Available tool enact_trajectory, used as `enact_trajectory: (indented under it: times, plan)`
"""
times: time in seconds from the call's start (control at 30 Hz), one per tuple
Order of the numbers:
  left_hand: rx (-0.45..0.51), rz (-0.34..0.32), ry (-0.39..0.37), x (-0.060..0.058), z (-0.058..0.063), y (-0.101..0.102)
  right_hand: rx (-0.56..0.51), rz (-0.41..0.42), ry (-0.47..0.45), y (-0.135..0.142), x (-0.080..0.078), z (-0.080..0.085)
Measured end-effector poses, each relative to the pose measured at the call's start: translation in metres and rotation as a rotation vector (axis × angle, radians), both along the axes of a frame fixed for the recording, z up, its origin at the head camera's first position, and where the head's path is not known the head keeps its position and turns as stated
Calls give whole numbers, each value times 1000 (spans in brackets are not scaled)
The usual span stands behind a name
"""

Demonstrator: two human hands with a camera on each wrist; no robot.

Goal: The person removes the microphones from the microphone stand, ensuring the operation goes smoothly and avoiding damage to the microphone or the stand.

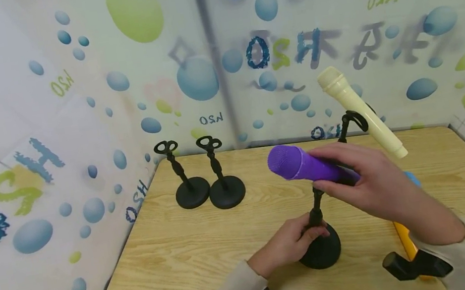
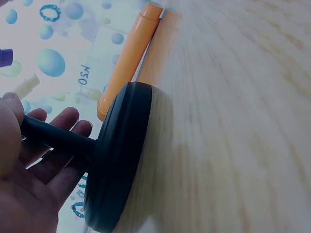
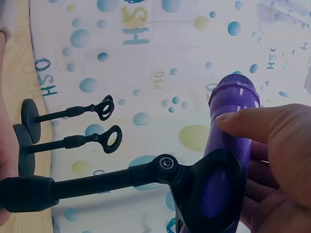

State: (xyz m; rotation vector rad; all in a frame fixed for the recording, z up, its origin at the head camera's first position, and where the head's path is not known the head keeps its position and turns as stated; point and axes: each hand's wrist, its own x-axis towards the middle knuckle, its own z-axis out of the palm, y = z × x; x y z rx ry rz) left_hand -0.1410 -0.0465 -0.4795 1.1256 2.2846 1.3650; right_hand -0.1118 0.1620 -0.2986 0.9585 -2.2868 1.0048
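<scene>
Toward the back left of the tabletop [image 1: 166, 275], the far-left stand [image 1: 180, 171] and its neighbour stand [image 1: 216, 166] stand side by side, before the wall [image 1: 250, 82]. Nearer and to their right is the front stand [image 1: 315, 217], the left hand [image 1: 292, 241] around its stem. Against its clip lies the held microphone [image 1: 303, 163], in the right hand [image 1: 365, 175]. Behind that hand, the rear stand [image 1: 344, 127] carries the rear microphone [image 1: 362, 110]. Right of the front stand, the loose microphone [image 1: 403, 239] lies on the tabletop, partly below the right forearm.

Head view bright, evenly lit; left wall [image 1: 29, 115] stretched toward the edge; wrist views dimmer; left wrist's tabletop [image 2: 233, 145] blurred, softly shadowed beside the black stand [image 2: 119, 160]
</scene>
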Motion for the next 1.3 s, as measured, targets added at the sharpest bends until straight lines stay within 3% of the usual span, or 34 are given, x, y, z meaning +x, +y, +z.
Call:
enact_trajectory:
  times: [0.63,1.3]
  plan:
    - [-11,-4,-45,1,-1,2,-99,15,3,-9,-3,-4]
    - [-62,4,1,0,1,5,-131,68,1,-18,-7,3]
